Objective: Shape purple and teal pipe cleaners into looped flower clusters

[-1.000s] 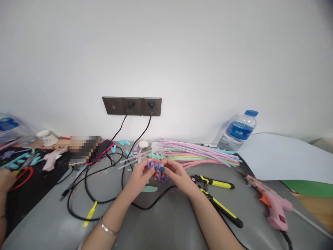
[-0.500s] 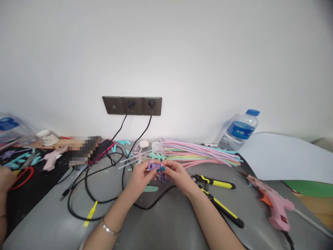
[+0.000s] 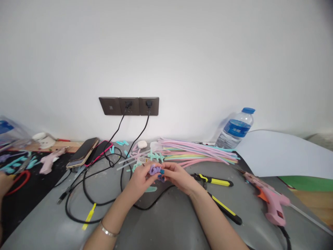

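Observation:
Between my two hands is a small purple piece of coiled pipe cleaner (image 3: 155, 169), held above the grey table. My left hand (image 3: 142, 180) pinches it from the left, thumb and fingers closed. From the right, my right hand (image 3: 178, 177) grips it with the fingertips, blue nails showing. Part of the coil is hidden behind the fingers. Just beyond my hands lie mint-green twisted pieces (image 3: 156, 156) and a bundle of pastel pipe cleaners (image 3: 197, 149). Yellow-and-black wire strippers (image 3: 226, 208) rest beside my right forearm.
A pink glue gun (image 3: 275, 205) lies at the right, near white paper (image 3: 281, 152) and a water bottle (image 3: 235, 128). Black cables (image 3: 85, 194) loop at the left by two phones (image 3: 83, 151). Another person's hand (image 3: 5, 184) holds red scissors (image 3: 22, 182) at the far left.
My hands have shifted slightly and turned around the purple coil, so less of its lower part shows. The whole view has moved a little; the other person's hand has moved slightly left.

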Demonstrator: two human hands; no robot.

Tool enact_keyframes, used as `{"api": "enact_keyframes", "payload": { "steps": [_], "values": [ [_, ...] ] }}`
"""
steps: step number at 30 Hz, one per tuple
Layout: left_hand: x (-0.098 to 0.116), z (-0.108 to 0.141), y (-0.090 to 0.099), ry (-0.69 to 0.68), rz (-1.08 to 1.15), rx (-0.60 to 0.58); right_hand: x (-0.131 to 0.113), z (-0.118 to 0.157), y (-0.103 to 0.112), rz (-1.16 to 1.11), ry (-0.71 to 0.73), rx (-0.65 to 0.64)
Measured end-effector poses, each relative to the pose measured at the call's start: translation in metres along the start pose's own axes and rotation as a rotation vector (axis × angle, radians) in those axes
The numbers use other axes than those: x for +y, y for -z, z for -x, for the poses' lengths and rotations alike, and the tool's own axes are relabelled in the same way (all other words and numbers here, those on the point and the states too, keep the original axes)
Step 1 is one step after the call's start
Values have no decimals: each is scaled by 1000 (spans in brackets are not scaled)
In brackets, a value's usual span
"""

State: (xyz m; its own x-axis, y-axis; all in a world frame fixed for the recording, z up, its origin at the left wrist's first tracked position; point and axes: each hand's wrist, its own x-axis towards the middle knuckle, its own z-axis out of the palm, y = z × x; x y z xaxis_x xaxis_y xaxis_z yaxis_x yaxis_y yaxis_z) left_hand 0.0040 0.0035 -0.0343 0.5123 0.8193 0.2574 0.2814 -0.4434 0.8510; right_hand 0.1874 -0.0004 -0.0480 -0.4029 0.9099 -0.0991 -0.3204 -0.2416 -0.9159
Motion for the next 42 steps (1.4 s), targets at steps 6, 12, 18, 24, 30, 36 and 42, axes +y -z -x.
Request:
{"api": "enact_keyframes", "payload": {
  "steps": [6,12,18,24,30,36,42],
  "values": [
    [6,0,5,-92,-158,5,-3,1,-1,-64,-58,-14],
    [0,2,2,28,48,-23,-7,5,-1,-108,-118,-60],
    [3,3,1,66,163,-115,-13,7,5,-24,-178,-153],
    [7,2,2,86,145,-167,-15,8,8,110,-205,-162],
    [8,0,3,72,5,-193,-19,12,10,290,-140,-138],
    [6,-5,0,95,140,-51,-18,9,4,246,-31,12],
    [3,-6,-5,205,302,17,-18,8,-5,216,40,23]
  ]
}}
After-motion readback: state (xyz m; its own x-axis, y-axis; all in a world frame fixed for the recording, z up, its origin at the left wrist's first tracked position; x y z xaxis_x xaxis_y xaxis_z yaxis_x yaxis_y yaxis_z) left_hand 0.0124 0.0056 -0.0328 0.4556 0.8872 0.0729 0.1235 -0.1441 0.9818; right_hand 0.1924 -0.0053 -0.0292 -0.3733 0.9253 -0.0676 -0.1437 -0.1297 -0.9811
